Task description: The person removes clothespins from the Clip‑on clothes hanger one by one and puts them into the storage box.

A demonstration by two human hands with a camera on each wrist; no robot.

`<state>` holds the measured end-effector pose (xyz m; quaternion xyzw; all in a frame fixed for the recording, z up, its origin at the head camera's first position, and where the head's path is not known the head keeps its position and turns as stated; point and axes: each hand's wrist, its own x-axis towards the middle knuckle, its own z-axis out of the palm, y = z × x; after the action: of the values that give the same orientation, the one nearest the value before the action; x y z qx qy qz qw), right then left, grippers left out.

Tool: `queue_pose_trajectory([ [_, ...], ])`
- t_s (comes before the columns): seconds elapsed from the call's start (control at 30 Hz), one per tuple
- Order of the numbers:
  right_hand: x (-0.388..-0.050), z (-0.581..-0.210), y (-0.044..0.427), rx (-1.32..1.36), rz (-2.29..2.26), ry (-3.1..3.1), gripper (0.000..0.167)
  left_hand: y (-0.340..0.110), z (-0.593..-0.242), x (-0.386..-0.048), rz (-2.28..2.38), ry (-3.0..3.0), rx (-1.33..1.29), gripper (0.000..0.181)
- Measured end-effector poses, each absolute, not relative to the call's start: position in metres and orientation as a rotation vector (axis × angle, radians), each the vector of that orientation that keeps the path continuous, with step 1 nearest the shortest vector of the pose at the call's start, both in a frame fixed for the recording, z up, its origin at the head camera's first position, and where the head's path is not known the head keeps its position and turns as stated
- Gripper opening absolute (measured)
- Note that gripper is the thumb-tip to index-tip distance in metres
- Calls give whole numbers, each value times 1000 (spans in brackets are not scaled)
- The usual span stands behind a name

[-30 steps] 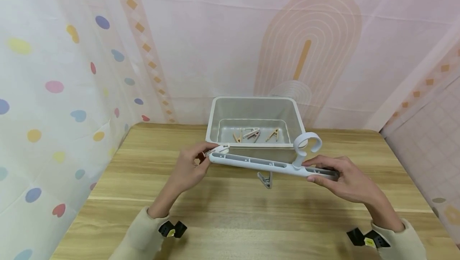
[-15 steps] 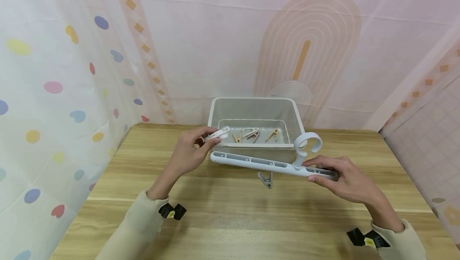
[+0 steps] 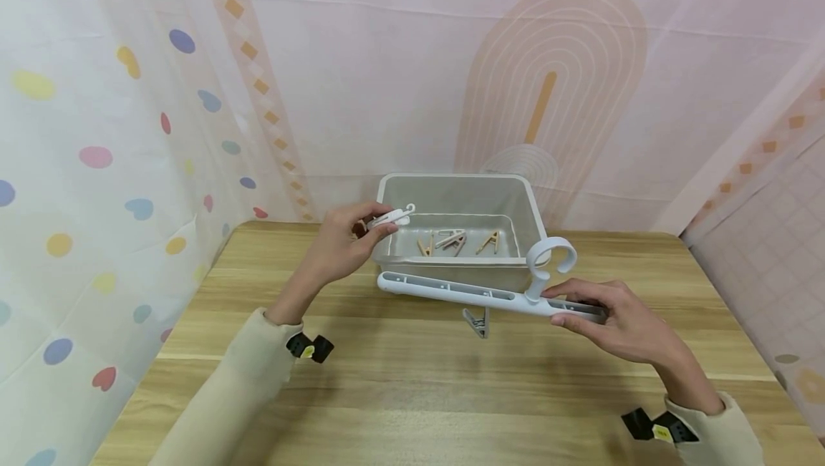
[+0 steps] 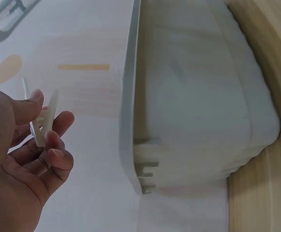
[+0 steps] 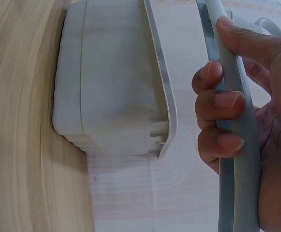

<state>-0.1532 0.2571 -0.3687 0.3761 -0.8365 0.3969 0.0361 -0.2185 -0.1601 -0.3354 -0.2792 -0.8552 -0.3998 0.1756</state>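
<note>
Between thumb and fingers my left hand (image 3: 341, 240) pinches a white clothespin (image 3: 394, 217), held over the left side of the grey bin (image 3: 459, 261). The left wrist view shows that clothespin (image 4: 49, 116) with its two legs apart. My right hand (image 3: 625, 323) grips the right part of a pale blue folding-type hanger bar (image 3: 445, 295), fingers wrapped round it in the right wrist view. Its hook (image 3: 549, 243) points up. Below the bar's middle hangs a grey clothespin (image 3: 478, 323); where it meets the bar is hidden. The bar's left end is free, in front of the bin.
Inside the bin lie several clothespins: a yellow one (image 3: 490, 242), another yellowish one (image 3: 426, 244), a white one (image 3: 449, 237) and a brownish one (image 3: 457, 244). The bin stands on a wooden table (image 3: 412, 394) near a patterned curtain (image 3: 361, 79).
My left hand has moved away from the hanger's left end, up and forward to the bin's left side, with the white clothespin still pinched. The right hand and hanger have stayed put.
</note>
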Motion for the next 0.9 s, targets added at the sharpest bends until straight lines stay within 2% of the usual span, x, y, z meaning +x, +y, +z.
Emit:
queue_pose_trajectory([
  [0.6, -156, -368, 255, 1159, 1205, -2575, 40, -156, -316, -253, -968, -2544, -859, 10],
  [0.9, -156, -368, 254, 1134, 1175, -2596, 40, -150, -312, -270, -844, -2645, -858, 14],
])
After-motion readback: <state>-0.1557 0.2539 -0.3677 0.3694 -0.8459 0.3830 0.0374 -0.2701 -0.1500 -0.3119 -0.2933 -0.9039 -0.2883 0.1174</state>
